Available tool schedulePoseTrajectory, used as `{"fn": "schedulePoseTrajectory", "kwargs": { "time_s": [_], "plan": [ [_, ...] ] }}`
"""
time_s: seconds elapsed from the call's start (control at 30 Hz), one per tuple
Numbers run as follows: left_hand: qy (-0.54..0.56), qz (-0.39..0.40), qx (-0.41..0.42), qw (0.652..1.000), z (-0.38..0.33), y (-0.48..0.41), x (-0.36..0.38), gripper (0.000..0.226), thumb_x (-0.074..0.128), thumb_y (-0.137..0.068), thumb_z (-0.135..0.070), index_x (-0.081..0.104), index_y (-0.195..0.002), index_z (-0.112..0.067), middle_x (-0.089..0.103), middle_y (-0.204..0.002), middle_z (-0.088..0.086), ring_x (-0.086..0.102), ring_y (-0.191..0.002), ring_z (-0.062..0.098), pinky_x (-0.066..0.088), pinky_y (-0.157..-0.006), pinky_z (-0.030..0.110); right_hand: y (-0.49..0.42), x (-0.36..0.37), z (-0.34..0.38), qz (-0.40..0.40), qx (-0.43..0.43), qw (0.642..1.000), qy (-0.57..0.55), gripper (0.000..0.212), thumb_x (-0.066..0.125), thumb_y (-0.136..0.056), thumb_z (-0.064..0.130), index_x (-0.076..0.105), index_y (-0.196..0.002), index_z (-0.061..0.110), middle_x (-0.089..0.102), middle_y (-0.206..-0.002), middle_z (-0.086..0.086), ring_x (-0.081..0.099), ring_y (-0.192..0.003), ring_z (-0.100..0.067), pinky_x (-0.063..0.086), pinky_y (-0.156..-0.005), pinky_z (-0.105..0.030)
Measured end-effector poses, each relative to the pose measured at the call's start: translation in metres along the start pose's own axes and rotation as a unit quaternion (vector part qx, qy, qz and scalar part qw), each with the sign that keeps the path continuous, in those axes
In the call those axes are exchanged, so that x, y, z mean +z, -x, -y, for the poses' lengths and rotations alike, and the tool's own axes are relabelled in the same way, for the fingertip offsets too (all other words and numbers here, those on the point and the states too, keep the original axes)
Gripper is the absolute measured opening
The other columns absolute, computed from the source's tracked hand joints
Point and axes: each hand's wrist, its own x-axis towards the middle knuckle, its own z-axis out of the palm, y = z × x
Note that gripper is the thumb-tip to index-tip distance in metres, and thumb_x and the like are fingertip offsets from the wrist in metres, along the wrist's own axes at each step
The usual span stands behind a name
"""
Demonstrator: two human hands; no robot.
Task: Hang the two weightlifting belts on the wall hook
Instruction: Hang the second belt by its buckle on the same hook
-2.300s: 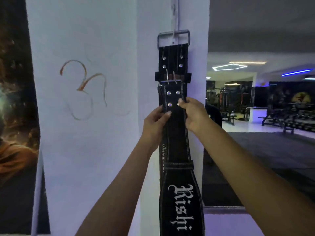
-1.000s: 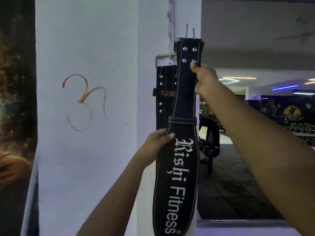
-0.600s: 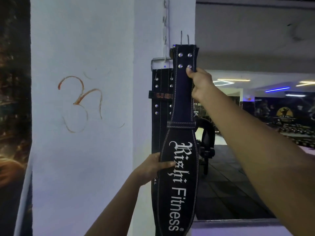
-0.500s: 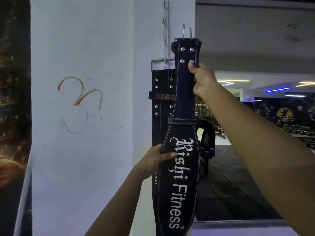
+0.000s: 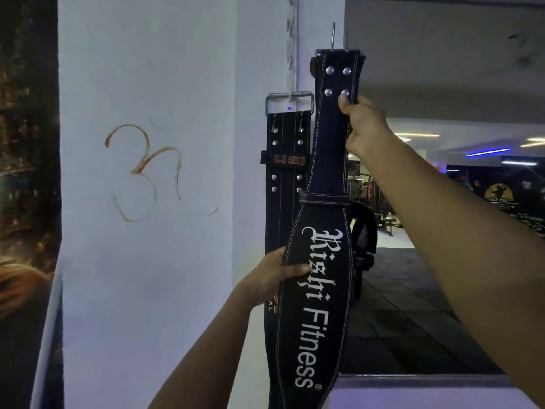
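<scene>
A black belt with a red "USI" loop point(image 5: 284, 184) hangs flat on the white pillar, its metal buckle frame caught on the small wall hook point(image 5: 291, 95). In front of it I hold a second black belt lettered "Rishi Fitness" point(image 5: 320, 290) upright and slightly tilted. My right hand point(image 5: 361, 128) grips its narrow riveted top, with the buckle prongs sticking up above the strap end. My left hand point(image 5: 272, 276) pinches the left edge of its wide part. The top of this belt is higher than the hook and to its right.
The white pillar point(image 5: 147, 261) carries an orange painted symbol point(image 5: 141, 169). A dark poster point(image 5: 26, 202) lies to the left. Right of the pillar an opening shows a gym floor with machines point(image 5: 365, 249) and ceiling lights.
Both hands have raised the "Rishi Fitness" belt from below the hanging belt's buckle to above the hook. My left hand slid down to the wide part.
</scene>
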Motion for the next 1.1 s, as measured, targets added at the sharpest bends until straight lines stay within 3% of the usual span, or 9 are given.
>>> {"fn": "schedulePoseTrajectory", "kwargs": {
  "time_s": [0.13, 0.33, 0.5, 0.6, 0.67, 0.77, 0.87, 0.97, 1.1],
  "plan": [
    [-0.004, 0.017, -0.028, 0.999, 0.014, 0.008, -0.005, 0.036, 0.061, -0.086, -0.005, 0.056, -0.122, -0.001, 0.065, -0.121, 0.020, 0.067, -0.105, 0.030, 0.057, -0.088, 0.040, 0.004, -0.002, -0.007, 0.007, 0.007, 1.000, -0.001, 0.010, 0.060, -0.089, 0.013, 0.066, -0.088, 0.020, 0.070, -0.107, -0.006, 0.067, -0.101, -0.022, 0.054, -0.094, -0.047],
    [0.041, -0.029, 0.127, 0.991, -0.079, -0.027, 0.017, 0.041, 0.041, -0.094, -0.044, 0.058, -0.121, -0.018, 0.068, -0.113, 0.002, 0.064, -0.105, 0.020, 0.054, -0.087, 0.033, 0.017, -0.005, -0.028, 0.020, 0.016, 0.999, -0.020, 0.028, 0.058, -0.090, 0.008, 0.062, -0.118, 0.006, 0.067, -0.087, 0.000, 0.063, -0.076, -0.013, 0.057, -0.075, -0.031],
    [0.040, -0.090, 0.209, 0.973, -0.126, -0.054, 0.038, 0.033, 0.053, -0.093, -0.014, 0.057, -0.122, 0.000, 0.069, -0.103, 0.011, 0.070, -0.085, 0.016, 0.058, -0.081, 0.029, 0.033, -0.008, -0.050, 0.024, 0.013, 0.999, -0.026, 0.011, 0.064, -0.086, 0.008, 0.067, -0.096, 0.007, 0.070, -0.077, -0.004, 0.068, -0.064, -0.014, 0.061, -0.063, -0.031],
    [0.075, -0.133, 0.230, 0.961, -0.124, -0.064, 0.043, 0.028, 0.057, -0.089, -0.005, 0.061, -0.114, 0.006, 0.069, -0.091, 0.009, 0.069, -0.076, 0.016, 0.059, -0.078, 0.030, 0.041, -0.021, -0.060, 0.027, 0.005, 0.999, 0.035, 0.004, 0.065, -0.085, 0.010, 0.062, -0.086, 0.009, 0.068, -0.087, -0.011, 0.069, -0.078, -0.024, 0.060, -0.074, -0.038],
    [0.104, -0.153, 0.240, 0.953, -0.131, -0.070, 0.041, 0.019, 0.059, -0.088, -0.003, 0.064, -0.104, 0.005, 0.069, -0.083, 0.009, 0.067, -0.074, 0.018, 0.058, -0.077, 0.033, 0.054, -0.034, -0.074, 0.066, 0.030, 0.992, 0.101, 0.008, 0.063, -0.086, 0.010, 0.061, -0.093, 0.008, 0.067, -0.095, -0.012, 0.067, -0.093, -0.029, 0.057, -0.082, -0.042],
    [0.115, -0.150, 0.253, 0.949, -0.140, -0.074, 0.038, 0.009, 0.059, -0.088, -0.003, 0.067, -0.088, -0.005, 0.071, -0.072, 0.002, 0.067, -0.067, 0.015, 0.058, -0.070, 0.029, 0.077, -0.054, -0.095, 0.128, 0.064, 0.983, 0.119, 0.028, 0.058, -0.089, 0.005, 0.056, -0.116, -0.002, 0.066, -0.099, -0.009, 0.063, -0.098, -0.025, 0.052, -0.090, -0.035],
    [0.116, -0.143, 0.246, 0.952, -0.134, -0.075, 0.038, 0.010, 0.058, -0.089, -0.004, 0.067, -0.093, -0.003, 0.070, -0.078, 0.005, 0.066, -0.071, 0.017, 0.057, -0.074, 0.032, 0.087, -0.068, -0.107, 0.157, 0.090, 0.977, 0.109, 0.029, 0.059, -0.088, 0.006, 0.057, -0.117, 0.004, 0.065, -0.113, -0.013, 0.061, -0.111, -0.028, 0.049, -0.098, -0.041],
    [0.129, -0.144, 0.238, 0.952, -0.131, -0.078, 0.037, 0.010, 0.057, -0.089, -0.004, 0.067, -0.093, -0.004, 0.072, -0.075, 0.003, 0.068, -0.068, 0.015, 0.059, -0.071, 0.031, 0.092, -0.079, -0.116, 0.182, 0.108, 0.973, 0.091, 0.020, 0.060, -0.088, 0.010, 0.061, -0.106, 0.018, 0.069, -0.109, -0.006, 0.062, -0.112, -0.025, 0.052, -0.094, -0.040],
    [0.121, -0.157, 0.226, 0.954, -0.133, -0.080, 0.031, 0.015, 0.058, -0.089, -0.006, 0.066, -0.101, -0.003, 0.070, -0.082, 0.006, 0.068, -0.068, 0.016, 0.059, -0.062, 0.029, 0.102, -0.091, -0.128, 0.244, 0.133, 0.947, 0.159, 0.045, 0.064, -0.084, 0.002, 0.052, -0.117, 0.031, 0.072, -0.106, -0.007, 0.068, -0.105, -0.024, 0.055, -0.090, -0.041]
  ]
}}
